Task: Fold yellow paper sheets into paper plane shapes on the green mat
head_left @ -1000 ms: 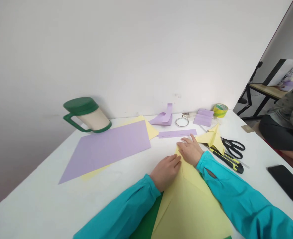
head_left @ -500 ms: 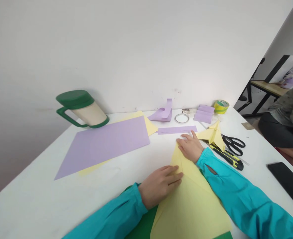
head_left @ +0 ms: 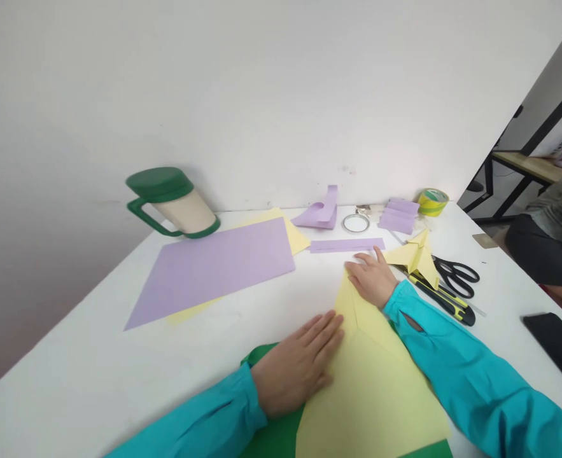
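A folded yellow paper sheet (head_left: 371, 388) lies in front of me on a green sheet (head_left: 271, 439), its tip pointing away from me. My left hand (head_left: 300, 366) lies flat on the paper's left folded edge, fingers stretched out together. My right hand (head_left: 371, 280) rests on the tip of the paper, fingers flat and pressing it down. Both arms wear teal sleeves.
A large purple sheet (head_left: 214, 267) over a yellow one, a green-lidded jug (head_left: 173, 203), purple strips (head_left: 347, 245), a tape ring (head_left: 356, 222), yellow-green tape (head_left: 432, 201), a folded yellow shape (head_left: 417, 257), scissors (head_left: 457, 277), a utility knife (head_left: 445, 302) and a black phone (head_left: 555, 346) lie around. A seated person (head_left: 552, 229) is at right.
My left hand has slid back toward me along the paper's left fold, from near the tip to lower down. My right hand stays on the tip.
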Tool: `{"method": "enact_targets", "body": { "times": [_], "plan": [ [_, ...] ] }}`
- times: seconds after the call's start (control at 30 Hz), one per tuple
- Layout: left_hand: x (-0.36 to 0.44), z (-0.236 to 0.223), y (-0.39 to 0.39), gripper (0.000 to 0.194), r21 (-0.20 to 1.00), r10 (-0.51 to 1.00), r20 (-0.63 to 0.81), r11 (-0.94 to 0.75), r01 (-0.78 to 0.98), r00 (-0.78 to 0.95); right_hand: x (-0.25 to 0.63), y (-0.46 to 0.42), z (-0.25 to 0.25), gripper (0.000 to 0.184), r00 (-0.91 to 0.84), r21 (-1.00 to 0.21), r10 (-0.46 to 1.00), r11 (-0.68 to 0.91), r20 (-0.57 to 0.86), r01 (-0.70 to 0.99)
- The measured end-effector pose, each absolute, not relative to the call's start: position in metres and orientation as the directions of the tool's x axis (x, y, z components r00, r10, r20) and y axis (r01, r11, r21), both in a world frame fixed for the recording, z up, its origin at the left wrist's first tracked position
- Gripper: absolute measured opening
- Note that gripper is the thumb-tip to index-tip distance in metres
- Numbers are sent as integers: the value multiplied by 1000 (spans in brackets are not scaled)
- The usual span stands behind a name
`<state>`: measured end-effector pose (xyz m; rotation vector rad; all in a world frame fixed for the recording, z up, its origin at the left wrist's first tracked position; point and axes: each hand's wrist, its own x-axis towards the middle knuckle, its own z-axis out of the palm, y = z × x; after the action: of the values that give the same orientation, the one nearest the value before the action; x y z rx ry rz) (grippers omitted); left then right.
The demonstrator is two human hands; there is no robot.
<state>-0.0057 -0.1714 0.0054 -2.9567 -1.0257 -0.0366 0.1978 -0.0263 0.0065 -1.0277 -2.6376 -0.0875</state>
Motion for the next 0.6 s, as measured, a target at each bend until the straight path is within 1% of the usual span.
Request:
{"method": "enact_targets", "body": {
  "times": [0.1, 0.2, 0.3, 0.4, 0.53, 0.6],
  "plan": [
    [-15, 10, -165, 85, 117, 605, -39, -788, 605, 796, 198, -27, 7, 23, -694, -52, 654, 738, 300, 673],
    [-24, 16, -156, 98, 225, 558, -85, -796, 562, 825, 197, -27, 8, 24, -696, -54, 656, 738, 291, 673],
    [-31, 19, -149, 113, 303, 530, -110, -788, 536, 841, 198, -27, 7, 24, -698, -58, 653, 741, 293, 669],
    [-33, 16, -145, 127, 319, 534, -100, -782, 536, 839, 197, -26, 5, 24, -696, -55, 652, 741, 301, 670],
    [-30, 11, -141, 138, 272, 556, -41, -793, 545, 830, 197, -26, 5, 24, -693, -63, 660, 736, 291, 674],
    [-29, 11, -140, 141, 247, 558, -34, -799, 548, 829, 197, -26, 6, 25, -690, -75, 667, 732, 283, 677]
  ]
}}
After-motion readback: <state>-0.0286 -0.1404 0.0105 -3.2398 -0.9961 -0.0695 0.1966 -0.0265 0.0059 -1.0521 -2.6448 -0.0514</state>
